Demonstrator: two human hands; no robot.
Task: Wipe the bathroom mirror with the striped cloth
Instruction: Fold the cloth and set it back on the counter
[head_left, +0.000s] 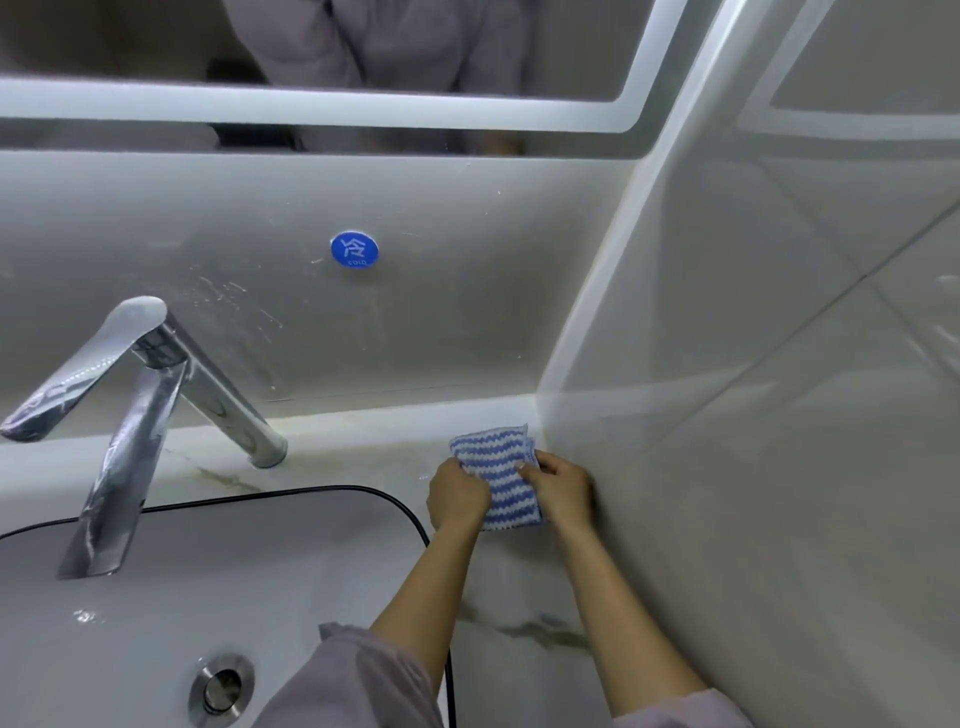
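Beside the wall (727, 415), left hand (460, 493) and right hand (563, 491) pinch striped cloth (501, 467).

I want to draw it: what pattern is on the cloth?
The cloth has blue and white stripes, best in head view.

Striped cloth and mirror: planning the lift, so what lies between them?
Head view: only pale wall between striped cloth and mirror; blue sticker sits leftward.

The cloth (500, 475) lies on the counter (524, 587), right of the sink (156, 613), below the mirror (156, 41).
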